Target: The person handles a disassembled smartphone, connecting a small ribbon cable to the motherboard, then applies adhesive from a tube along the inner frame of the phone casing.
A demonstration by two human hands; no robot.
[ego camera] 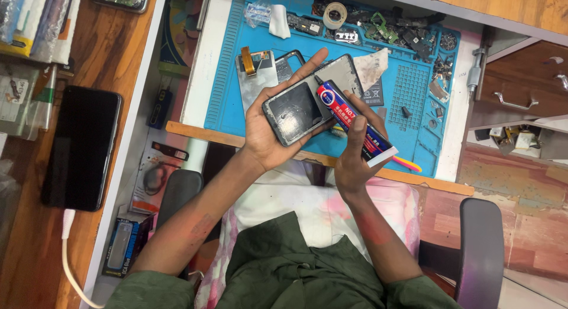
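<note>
My left hand (269, 128) cradles an opened phone body (310, 99), its dark inner frame facing up. In my right hand (352, 149) is a glue tube (349, 123) with a red, blue and black label. The tube's black nozzle touches the upper edge of the phone frame. Both hands hover over the near edge of a blue work mat (236, 84). A removed screen panel with an orange flex cable (254, 69) lies flat on the mat just behind my left hand.
Small phone parts, a tape roll (335, 14) and a white cloth (279, 22) crowd the mat's far side. A black phone (81, 146) with a white cable lies on the wooden shelf at left. Chair armrests (480, 250) flank my lap. Drawers stand at right.
</note>
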